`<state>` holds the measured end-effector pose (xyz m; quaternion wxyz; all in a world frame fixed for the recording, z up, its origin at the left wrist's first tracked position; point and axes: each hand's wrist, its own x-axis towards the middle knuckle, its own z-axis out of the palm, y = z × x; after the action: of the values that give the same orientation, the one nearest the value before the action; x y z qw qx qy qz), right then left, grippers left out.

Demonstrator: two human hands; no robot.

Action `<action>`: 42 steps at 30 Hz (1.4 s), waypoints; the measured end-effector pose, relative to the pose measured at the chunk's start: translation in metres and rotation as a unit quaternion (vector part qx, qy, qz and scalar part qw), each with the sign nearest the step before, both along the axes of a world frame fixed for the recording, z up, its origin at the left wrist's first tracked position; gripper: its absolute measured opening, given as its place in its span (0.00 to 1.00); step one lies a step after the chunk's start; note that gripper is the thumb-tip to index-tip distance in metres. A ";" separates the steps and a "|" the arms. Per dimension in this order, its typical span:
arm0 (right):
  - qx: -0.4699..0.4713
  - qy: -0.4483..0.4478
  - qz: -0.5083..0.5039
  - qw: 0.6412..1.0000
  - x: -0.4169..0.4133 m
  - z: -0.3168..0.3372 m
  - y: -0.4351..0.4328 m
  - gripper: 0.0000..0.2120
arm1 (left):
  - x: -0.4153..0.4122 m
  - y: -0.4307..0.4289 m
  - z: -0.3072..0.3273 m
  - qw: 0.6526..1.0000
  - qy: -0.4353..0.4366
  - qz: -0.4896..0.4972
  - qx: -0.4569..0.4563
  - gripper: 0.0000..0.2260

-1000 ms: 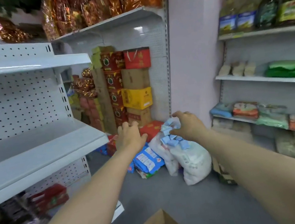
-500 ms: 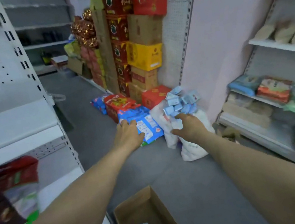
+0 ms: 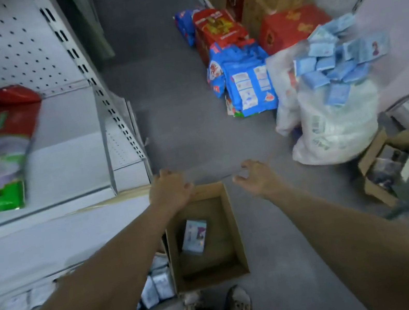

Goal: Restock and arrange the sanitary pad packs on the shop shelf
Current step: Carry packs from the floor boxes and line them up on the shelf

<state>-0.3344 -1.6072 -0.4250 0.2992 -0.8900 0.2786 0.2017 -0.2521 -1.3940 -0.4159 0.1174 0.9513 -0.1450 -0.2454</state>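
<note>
So both arms are reaching forward over an open cardboard box (image 3: 232, 232) that's sitting on the grey floor right by the person's shoes (image 3: 239, 303). The left hand (image 3: 170, 192) is hovering at the box's far left corner, fingers loosely curled with nothing in them, and I honestly can't tell if it's touching the rim. The right hand (image 3: 257, 179) is hanging just past the far right corner, fingers spread apart and bent, also holding nothing. One pad pack (image 3: 194, 236) is lying flat on the bottom of the box. More light blue packs (image 3: 329, 64) are spilling out of the top of a white sack (image 3: 335, 129) standing off to the right, well apart from both hands. The white shelf (image 3: 67, 157) is running along the left, with some pale packs (image 3: 156, 283) sitting on its lowest level just beside the box. Blue bags (image 3: 250, 86) and red boxes (image 3: 290, 26) are lying further up the aisle.
</note>
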 end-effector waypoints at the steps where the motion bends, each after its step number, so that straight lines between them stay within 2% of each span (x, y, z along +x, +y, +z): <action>1: 0.007 0.014 0.008 1.000 0.002 -0.021 0.003 0.29 | -0.002 0.002 -0.021 1.000 0.016 0.015 0.006 0.21; 4: 0.015 0.082 0.048 0.995 0.001 -0.091 0.017 0.28 | -0.009 0.010 -0.098 0.997 0.067 0.040 0.015 0.21; 11: 0.076 0.162 0.015 0.984 -0.020 -0.277 0.059 0.26 | -0.041 0.033 -0.285 0.978 0.191 0.079 0.022 0.20; 14: 0.076 0.178 0.042 0.980 -0.026 -0.343 0.068 0.24 | -0.057 0.039 -0.361 0.968 0.228 0.104 0.030 0.20; 19: 0.129 0.195 0.066 0.970 -0.017 -0.440 0.076 0.17 | -0.066 0.044 -0.476 0.920 0.300 0.253 0.000 0.22; 24: 0.159 0.166 0.037 0.972 0.003 -0.525 0.087 0.21 | -0.079 0.048 -0.561 0.856 0.322 0.403 -0.044 0.25; 25: 0.149 0.164 0.049 0.974 0.007 -0.541 0.091 0.22 | -0.083 0.047 -0.573 0.829 0.335 0.444 -0.059 0.26; 28: 0.093 0.152 0.102 0.979 0.015 -0.576 0.098 0.29 | -0.095 0.044 -0.601 0.719 0.384 0.568 -0.112 0.29; 30: 0.093 0.134 0.120 0.979 0.018 -0.593 0.101 0.32 | -0.100 0.045 -0.620 0.681 0.405 0.591 -0.149 0.29; 34: 0.088 0.123 0.109 0.982 0.017 -0.609 0.104 0.32 | -0.105 0.046 -0.632 0.651 0.407 0.603 -0.217 0.28; 37: 0.076 0.144 0.081 0.983 0.005 -0.600 0.098 0.29 | -0.110 0.044 -0.612 0.647 0.404 0.587 -0.273 0.27; 42: 0.103 0.170 -0.027 0.980 -0.029 -0.553 0.087 0.29 | -0.109 0.039 -0.556 0.656 0.409 0.579 -0.259 0.20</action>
<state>-0.3630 -1.5207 -0.9780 0.3431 -0.7991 0.3273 0.3696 -0.3614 -1.3546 -0.9720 0.5247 0.5774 0.4403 -0.4444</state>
